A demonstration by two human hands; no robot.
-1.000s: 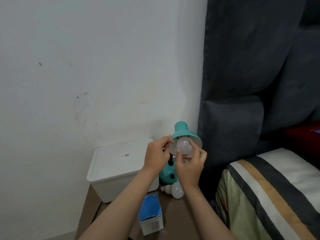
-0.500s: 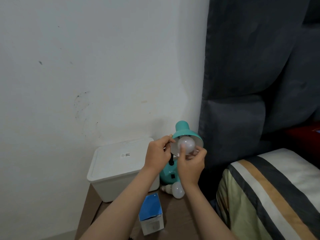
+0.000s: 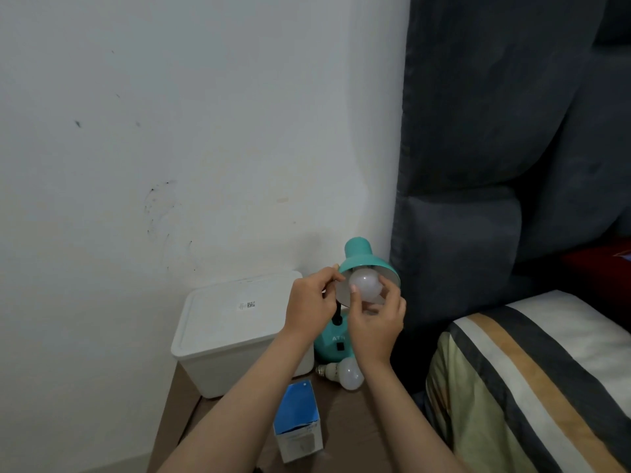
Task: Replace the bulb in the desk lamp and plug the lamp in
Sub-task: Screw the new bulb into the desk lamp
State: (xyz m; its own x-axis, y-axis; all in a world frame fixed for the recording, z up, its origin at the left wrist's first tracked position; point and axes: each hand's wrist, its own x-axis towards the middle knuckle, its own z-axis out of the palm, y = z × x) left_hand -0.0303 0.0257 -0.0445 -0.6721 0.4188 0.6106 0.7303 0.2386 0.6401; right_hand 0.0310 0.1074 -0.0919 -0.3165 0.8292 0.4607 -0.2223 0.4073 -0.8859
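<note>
A teal desk lamp (image 3: 358,256) stands on a brown bedside table (image 3: 345,435), its shade tilted toward me. A frosted white bulb (image 3: 366,285) sits inside the shade. My right hand (image 3: 375,322) grips this bulb from below with fingertips around it. My left hand (image 3: 309,303) pinches the left rim of the shade. A second white bulb (image 3: 346,373) lies on the table by the lamp's base (image 3: 329,346). No plug or cord is visible.
A white lidded plastic bin (image 3: 232,322) stands left of the lamp against the wall. An open blue and white bulb box (image 3: 297,421) stands on the table near me. A dark padded headboard (image 3: 512,165) and a striped pillow (image 3: 532,380) are at the right.
My right hand's fingers have shifted around the bulb in the shade, with thumb and fingers in a new grip. The left hand has stayed on the shade's rim.
</note>
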